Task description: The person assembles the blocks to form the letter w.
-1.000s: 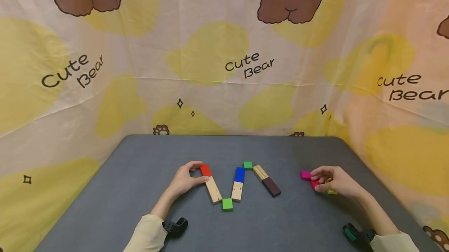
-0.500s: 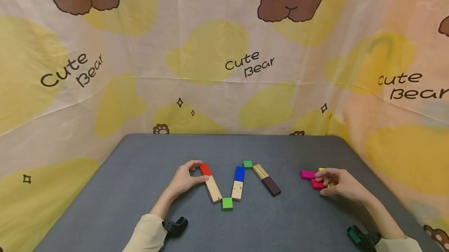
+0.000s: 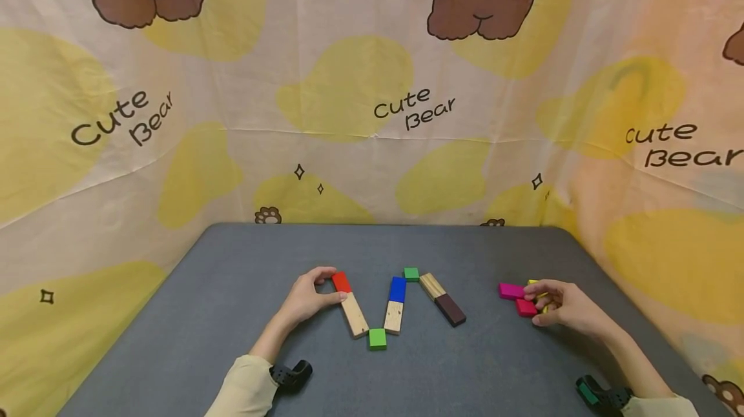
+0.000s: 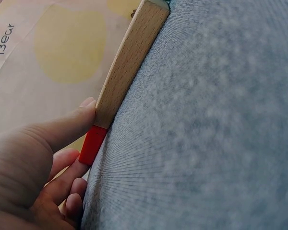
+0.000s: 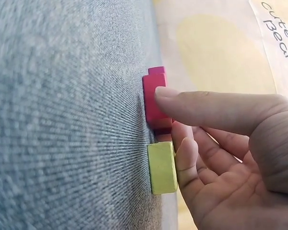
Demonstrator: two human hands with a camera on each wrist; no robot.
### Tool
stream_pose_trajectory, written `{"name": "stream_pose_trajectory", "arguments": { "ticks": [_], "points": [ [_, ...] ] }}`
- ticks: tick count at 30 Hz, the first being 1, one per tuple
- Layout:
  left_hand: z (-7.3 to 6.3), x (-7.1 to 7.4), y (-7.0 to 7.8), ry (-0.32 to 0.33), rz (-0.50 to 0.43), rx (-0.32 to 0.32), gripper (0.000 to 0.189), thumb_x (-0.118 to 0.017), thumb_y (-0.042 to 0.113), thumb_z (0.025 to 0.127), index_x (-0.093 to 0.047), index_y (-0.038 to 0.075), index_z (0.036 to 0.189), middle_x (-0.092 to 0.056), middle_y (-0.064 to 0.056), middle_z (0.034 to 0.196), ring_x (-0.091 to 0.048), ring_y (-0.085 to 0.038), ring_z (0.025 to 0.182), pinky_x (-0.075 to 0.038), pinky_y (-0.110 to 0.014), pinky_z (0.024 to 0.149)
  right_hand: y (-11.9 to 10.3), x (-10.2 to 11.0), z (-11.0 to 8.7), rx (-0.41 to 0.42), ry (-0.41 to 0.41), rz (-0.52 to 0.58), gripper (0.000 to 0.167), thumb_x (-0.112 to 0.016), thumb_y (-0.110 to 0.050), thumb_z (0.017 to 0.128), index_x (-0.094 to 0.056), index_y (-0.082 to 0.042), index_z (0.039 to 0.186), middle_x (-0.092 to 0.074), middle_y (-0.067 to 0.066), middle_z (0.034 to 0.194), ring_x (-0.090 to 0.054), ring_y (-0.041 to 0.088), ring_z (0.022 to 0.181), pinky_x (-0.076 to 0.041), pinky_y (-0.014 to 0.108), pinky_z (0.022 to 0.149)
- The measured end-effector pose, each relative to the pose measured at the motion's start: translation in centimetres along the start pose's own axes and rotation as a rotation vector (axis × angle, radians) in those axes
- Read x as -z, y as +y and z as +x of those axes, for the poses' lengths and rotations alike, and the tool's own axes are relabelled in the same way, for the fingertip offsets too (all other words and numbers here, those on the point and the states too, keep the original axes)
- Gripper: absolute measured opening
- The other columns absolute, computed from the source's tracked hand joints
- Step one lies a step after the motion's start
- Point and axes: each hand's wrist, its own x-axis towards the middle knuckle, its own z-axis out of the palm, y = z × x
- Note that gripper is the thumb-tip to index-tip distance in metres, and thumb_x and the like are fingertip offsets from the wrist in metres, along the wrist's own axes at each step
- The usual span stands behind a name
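Observation:
My left hand (image 3: 306,299) pinches a red block (image 3: 341,282) between thumb and fingers. A long plain wooden block (image 4: 132,64) meets its near end. At the right, my right hand (image 3: 566,304) has its thumb against the near side of a crimson block (image 5: 155,98), with curled fingers on the far side. A magenta block (image 3: 511,291) lies against the crimson one, behind and to the left. Under the fingers is a yellow-green block (image 5: 162,167). Another yellow piece (image 3: 533,282) peeks out beyond the fingers, mostly hidden.
A zigzag continues from the wooden block: light green block (image 3: 377,339), plain wooden block (image 3: 393,317), blue block (image 3: 398,289), darker green block (image 3: 411,274), striped wooden block (image 3: 432,285) and dark brown block (image 3: 450,310). All lie on the grey table (image 3: 453,372). A printed cloth (image 3: 349,94) hangs behind.
My right hand has shifted slightly right, uncovering more of the magenta and crimson blocks, then stays still. The left hand and the zigzag have not moved.

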Motion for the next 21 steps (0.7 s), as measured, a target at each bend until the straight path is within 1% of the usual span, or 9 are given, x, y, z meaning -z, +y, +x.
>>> {"name": "stream_pose_trajectory", "arguments": {
  "ticks": [4,10,17,21],
  "points": [
    [0.02,-0.01,0.01,-0.005,-0.005,-0.003,0.063,-0.087,0.032,0.076,-0.063,0.008,0.130,-0.060,-0.005,0.126,-0.050,-0.027,0.116,-0.039,-0.049,0.098,0.11,0.01,0.01,-0.008,0.001,-0.024,0.052,-0.082,-0.002,0.078,-0.058,0.009,0.123,-0.062,0.022,0.113,-0.059,0.023,0.086,-0.053,0.029,0.067],
    [0.06,-0.08,-0.09,0.000,-0.006,-0.004,0.062,-0.087,0.032,0.076,-0.063,0.010,0.129,-0.060,-0.004,0.126,-0.050,-0.027,0.117,-0.039,-0.049,0.098,0.22,-0.02,0.06,0.022,0.010,-0.031,0.053,-0.082,0.000,0.076,-0.059,0.010,0.122,-0.063,0.022,0.111,-0.057,0.021,0.083,-0.051,0.027,0.065],
    [-0.05,-0.11,-0.03,0.003,-0.007,-0.007,0.062,-0.087,0.031,0.077,-0.063,0.009,0.129,-0.060,-0.006,0.127,-0.050,-0.028,0.118,-0.039,-0.050,0.099,0.30,-0.22,0.17,0.037,0.015,-0.080,0.047,-0.084,-0.001,0.073,-0.064,0.006,0.116,-0.061,0.016,0.096,-0.054,0.021,0.079,-0.048,0.027,0.059],
    [-0.07,-0.14,0.03,0.004,-0.002,-0.007,0.062,-0.087,0.030,0.077,-0.063,0.008,0.129,-0.060,-0.006,0.127,-0.050,-0.028,0.117,-0.040,-0.049,0.098,0.39,-0.44,0.23,0.036,0.025,-0.108,0.046,-0.085,-0.003,0.072,-0.066,0.003,0.113,-0.060,0.012,0.093,-0.053,0.021,0.078,-0.046,0.027,0.059]
  ]
}}
